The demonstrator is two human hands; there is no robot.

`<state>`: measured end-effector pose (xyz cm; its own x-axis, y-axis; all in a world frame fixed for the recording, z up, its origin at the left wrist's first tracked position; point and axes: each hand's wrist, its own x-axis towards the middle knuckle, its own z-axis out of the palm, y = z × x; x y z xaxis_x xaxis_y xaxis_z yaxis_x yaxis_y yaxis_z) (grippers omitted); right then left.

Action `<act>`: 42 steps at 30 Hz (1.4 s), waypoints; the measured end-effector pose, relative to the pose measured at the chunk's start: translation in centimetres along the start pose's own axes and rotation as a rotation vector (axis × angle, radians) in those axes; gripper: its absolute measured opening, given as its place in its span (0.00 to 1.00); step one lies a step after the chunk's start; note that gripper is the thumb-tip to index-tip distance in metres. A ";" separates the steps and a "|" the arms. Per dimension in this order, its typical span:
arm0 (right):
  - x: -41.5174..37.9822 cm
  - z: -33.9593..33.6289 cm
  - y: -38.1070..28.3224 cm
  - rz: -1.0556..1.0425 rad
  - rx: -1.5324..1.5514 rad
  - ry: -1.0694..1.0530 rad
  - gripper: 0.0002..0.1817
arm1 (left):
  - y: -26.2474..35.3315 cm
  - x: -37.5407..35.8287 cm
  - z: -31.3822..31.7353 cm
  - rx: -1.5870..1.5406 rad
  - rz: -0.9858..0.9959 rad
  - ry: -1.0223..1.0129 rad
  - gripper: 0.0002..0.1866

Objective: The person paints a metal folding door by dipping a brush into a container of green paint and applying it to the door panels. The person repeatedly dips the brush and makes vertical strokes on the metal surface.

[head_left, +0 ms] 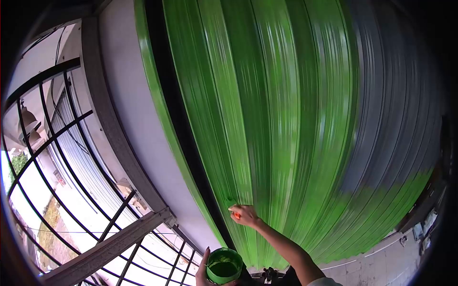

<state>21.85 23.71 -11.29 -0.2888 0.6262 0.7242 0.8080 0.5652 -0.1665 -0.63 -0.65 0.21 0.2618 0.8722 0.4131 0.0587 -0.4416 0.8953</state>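
A corrugated metal panel [281, 95] fills the middle, coated in glossy wet-looking green paint. My right hand [247, 217] is closed around a paintbrush [237, 215]; a bit of its orange handle shows, and its green-covered tip meets a ridge near the panel's lower left. Low in the view, my left hand [202, 272] is wrapped round the side of a round tub [224, 279] of green paint, with paint smeared on its inner wall. The tub is upright, below and left of my right hand.
Unpainted grey metal [396, 95] spans the upper right, with green below it. A dark frame strip [179, 114] and a pale wall [129, 71] border the panel's left. Black window bars [67, 124] and a metal beam [114, 238] stand farther left. Tiled floor [377, 269] shows bottom right.
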 end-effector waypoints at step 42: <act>-17.0 -22.4 -5.7 1.394 1.779 0.960 0.13 | -4.6 1.0 2.9 -0.070 -0.115 -0.098 0.58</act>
<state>33.72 -2.19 -7.65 0.4036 0.8446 -0.3519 -0.8852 0.2632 -0.3835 2.13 1.61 -3.99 0.3505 0.8900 0.2916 0.0276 -0.3210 0.9467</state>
